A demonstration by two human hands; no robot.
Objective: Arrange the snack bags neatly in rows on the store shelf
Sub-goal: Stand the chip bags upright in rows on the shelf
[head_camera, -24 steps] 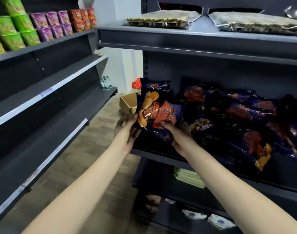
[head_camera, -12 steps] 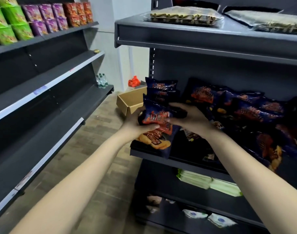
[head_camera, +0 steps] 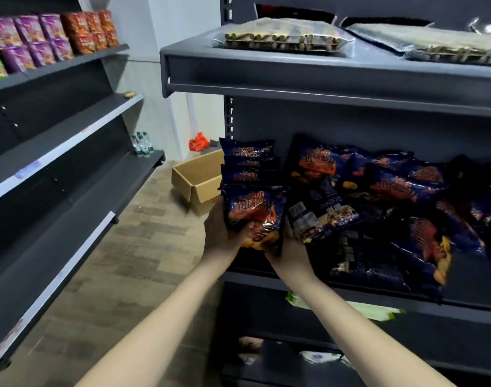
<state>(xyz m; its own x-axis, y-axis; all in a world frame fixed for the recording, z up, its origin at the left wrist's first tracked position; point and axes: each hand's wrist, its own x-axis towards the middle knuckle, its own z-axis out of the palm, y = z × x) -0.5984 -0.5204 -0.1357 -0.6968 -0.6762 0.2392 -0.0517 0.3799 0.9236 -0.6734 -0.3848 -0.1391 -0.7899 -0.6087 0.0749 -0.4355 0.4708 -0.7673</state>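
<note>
Dark grey store shelving stands on both sides of you, over a wood-patterned floor (head_camera: 121,261). Closest in, your two bare forearms reach up to the left end of the middle shelf (head_camera: 378,296). Your left hand (head_camera: 220,233) grips the left edge of the front bag (head_camera: 254,210), a dark blue snack pack with red print, thumb curled over its face. Your right hand (head_camera: 290,247) sits against the bag's lower right corner; its fingers go out of sight behind the pack, so you cannot tell how they lie. You hold the bag upright at the shelf's front edge.

Just behind it stands a short row of bags (head_camera: 248,163) of the same kind, upright, one behind another. To the right, a loose heap of bags (head_camera: 400,196) lies tilted and overlapping, one of them back side up.

Below, green packs (head_camera: 372,311) poke out from the lower shelf. Beyond the shelf's end, an open cardboard box (head_camera: 194,180) sits on the floor. Above, flat clear packs (head_camera: 280,37) lie on the top shelf (head_camera: 294,76). Far left, purple packs (head_camera: 29,37) line the opposite rack, and water bottles (head_camera: 142,143) stand at its far end.
</note>
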